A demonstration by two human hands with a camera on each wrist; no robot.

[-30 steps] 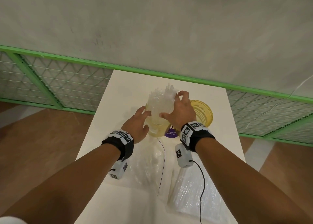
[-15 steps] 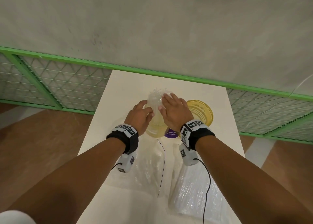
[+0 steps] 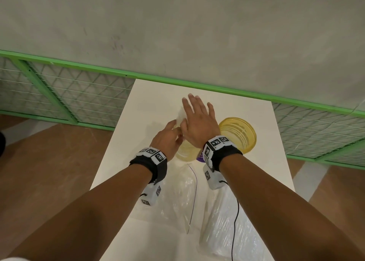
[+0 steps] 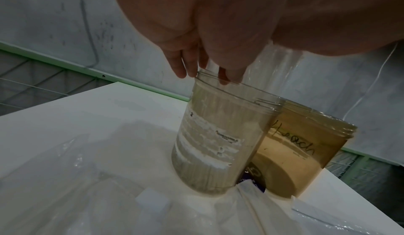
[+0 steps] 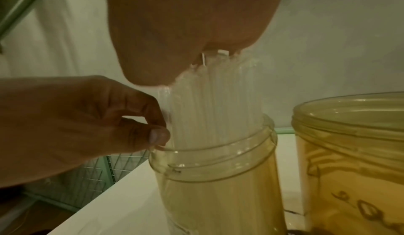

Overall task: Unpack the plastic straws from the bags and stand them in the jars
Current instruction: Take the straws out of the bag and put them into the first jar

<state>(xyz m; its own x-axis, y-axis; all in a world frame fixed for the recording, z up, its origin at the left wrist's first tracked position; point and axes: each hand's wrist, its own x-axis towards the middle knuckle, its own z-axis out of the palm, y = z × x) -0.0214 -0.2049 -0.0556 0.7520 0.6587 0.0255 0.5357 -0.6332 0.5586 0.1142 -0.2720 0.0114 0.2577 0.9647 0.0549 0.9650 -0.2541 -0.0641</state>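
A clear jar (image 3: 187,152) stands mid-table with a bundle of clear plastic straws (image 3: 180,115) upright in it, their tops above the rim. My right hand (image 3: 197,118) lies flat on the straw tops, fingers straight; in the right wrist view the palm (image 5: 186,23) presses on the straws (image 5: 214,100). My left hand (image 3: 176,135) is at the left of the jar's rim (image 5: 218,157); its thumb and forefinger (image 5: 160,128) pinch the outer straws just above the rim. An empty amber jar (image 3: 237,134) stands close on the right.
An emptied bag (image 3: 177,197) lies in front of the jars, and a full bag of straws (image 3: 227,221) lies to its right. A purple label (image 3: 199,159) shows between the jars. The white table (image 3: 154,102) is narrow, with a green mesh fence (image 3: 79,94) behind it.
My right hand left the side of the bundle and flattened on its top. The straws sank lower into the jar. My left hand moved from the jar's side up to the rim.
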